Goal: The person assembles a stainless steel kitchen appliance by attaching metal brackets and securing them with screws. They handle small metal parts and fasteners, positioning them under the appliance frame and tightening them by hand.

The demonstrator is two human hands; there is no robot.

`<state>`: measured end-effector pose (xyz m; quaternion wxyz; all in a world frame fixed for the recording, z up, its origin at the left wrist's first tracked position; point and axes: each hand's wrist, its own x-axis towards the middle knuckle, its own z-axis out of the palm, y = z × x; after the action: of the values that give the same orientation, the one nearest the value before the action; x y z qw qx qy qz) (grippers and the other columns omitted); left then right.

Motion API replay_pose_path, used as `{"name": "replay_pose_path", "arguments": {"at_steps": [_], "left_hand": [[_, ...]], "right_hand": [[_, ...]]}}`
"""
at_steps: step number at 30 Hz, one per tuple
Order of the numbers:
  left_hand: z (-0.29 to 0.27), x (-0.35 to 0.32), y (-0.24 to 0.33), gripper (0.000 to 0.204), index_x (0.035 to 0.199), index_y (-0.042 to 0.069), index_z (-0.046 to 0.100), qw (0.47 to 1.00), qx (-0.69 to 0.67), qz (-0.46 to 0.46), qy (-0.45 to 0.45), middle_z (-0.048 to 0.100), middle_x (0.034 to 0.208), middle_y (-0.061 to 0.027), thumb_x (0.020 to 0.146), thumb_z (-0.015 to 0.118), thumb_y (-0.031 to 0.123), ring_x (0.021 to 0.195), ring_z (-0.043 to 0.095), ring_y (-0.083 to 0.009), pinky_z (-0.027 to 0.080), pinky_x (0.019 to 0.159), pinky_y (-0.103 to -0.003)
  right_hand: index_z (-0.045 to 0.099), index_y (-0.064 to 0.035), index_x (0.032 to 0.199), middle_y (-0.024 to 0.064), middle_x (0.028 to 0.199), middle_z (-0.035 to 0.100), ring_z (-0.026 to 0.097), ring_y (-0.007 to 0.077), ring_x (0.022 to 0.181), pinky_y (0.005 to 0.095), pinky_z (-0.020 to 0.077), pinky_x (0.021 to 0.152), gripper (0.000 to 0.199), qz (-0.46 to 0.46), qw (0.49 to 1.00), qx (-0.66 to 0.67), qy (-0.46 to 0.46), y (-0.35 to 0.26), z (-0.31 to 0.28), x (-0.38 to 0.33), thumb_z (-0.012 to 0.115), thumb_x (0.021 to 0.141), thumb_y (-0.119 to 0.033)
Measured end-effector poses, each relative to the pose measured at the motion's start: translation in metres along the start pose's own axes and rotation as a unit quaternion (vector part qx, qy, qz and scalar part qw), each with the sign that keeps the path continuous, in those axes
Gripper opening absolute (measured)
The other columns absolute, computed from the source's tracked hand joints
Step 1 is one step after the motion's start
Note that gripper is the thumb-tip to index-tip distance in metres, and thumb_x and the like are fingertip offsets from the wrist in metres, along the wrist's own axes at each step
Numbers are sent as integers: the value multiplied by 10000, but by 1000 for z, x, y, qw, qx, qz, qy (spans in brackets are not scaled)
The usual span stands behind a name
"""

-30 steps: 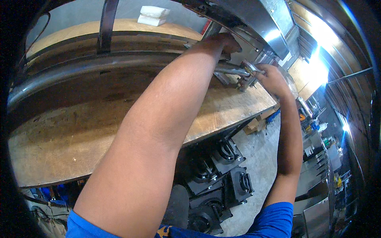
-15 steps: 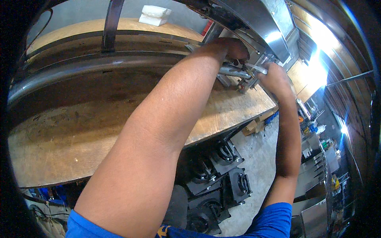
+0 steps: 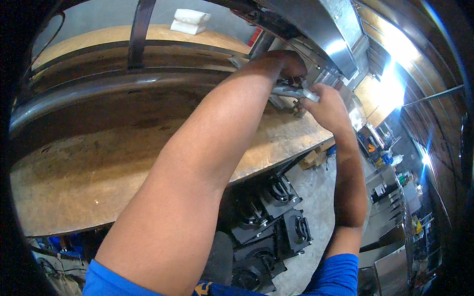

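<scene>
Far out over the bench's right end, my left hand [image 3: 295,65] curls down at the end of a metal pipe [image 3: 287,92]. Its fingers are in shadow and partly hidden, so what they grip is unclear. Just to the right, my right hand [image 3: 328,107] is closed on a short pale flat-looking piece [image 3: 310,95], whose kind I cannot make out. That piece sits close against the pipe end. Below it, a small brass-coloured fitting [image 3: 298,108] shows near the bench top. My left forearm crosses the middle of the view and covers part of the pipe.
The wooden bench [image 3: 74,197] carries a long curved-looking metal tube [image 3: 98,93] and an upright post [image 3: 141,34]. A white foam block [image 3: 190,21] lies behind. A steel panel [image 3: 316,29] overhangs my hands. Several black units [image 3: 266,222] stand on the floor below.
My right hand has shifted left and slightly down with the pale piece, which now sits closer to the pipe end. My left hand has hardly moved.
</scene>
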<state>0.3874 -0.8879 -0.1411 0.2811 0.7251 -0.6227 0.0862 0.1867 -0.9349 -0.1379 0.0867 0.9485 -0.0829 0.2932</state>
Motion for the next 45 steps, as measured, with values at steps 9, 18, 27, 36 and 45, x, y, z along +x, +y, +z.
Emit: {"name": "replay_pose_path", "arguments": {"at_steps": [9,18,27,36,45], "left_hand": [[-19,-20,-2,346,1127,146,680,975,-126,-156,91,655,1183,-87,849,601,337,1077,624,-221,467,929,-409],[-11,-13,-16,352,1133,144,677,974,-120,-152,118,651,1192,-91,850,597,338,1076,624,-227,469,930,-408],[-4,-10,-16,358,1139,142,674,976,-110,-143,118,647,1200,-95,851,594,339,1075,625,-232,470,931,-407],[-3,-5,-19,363,1144,140,670,975,-118,-137,128,642,1209,-99,852,590,340,1074,625,-238,472,931,-406],[-6,-11,-22,369,1150,138,667,978,-98,-105,149,638,1217,-103,852,587,340,1073,626,-243,474,932,-404]], "right_hand": [[610,8,1177,261,931,669,664,369,844,407,509,764,443,1,997,-26,-73,5,25,75,587,782,-191],[603,-169,1254,166,1192,632,625,332,1041,380,476,923,424,-41,972,-139,-186,19,28,106,541,838,-219],[660,-82,1115,180,1092,662,628,362,1011,431,494,887,361,-121,983,-105,-84,55,34,107,501,879,-305],[636,-48,1149,187,1147,641,606,352,1045,415,471,935,336,-256,938,-159,-172,72,49,140,466,882,-161],[588,-52,1227,178,1217,599,587,348,1093,411,471,959,421,-169,945,-183,-214,92,53,135,604,809,-91]]}}
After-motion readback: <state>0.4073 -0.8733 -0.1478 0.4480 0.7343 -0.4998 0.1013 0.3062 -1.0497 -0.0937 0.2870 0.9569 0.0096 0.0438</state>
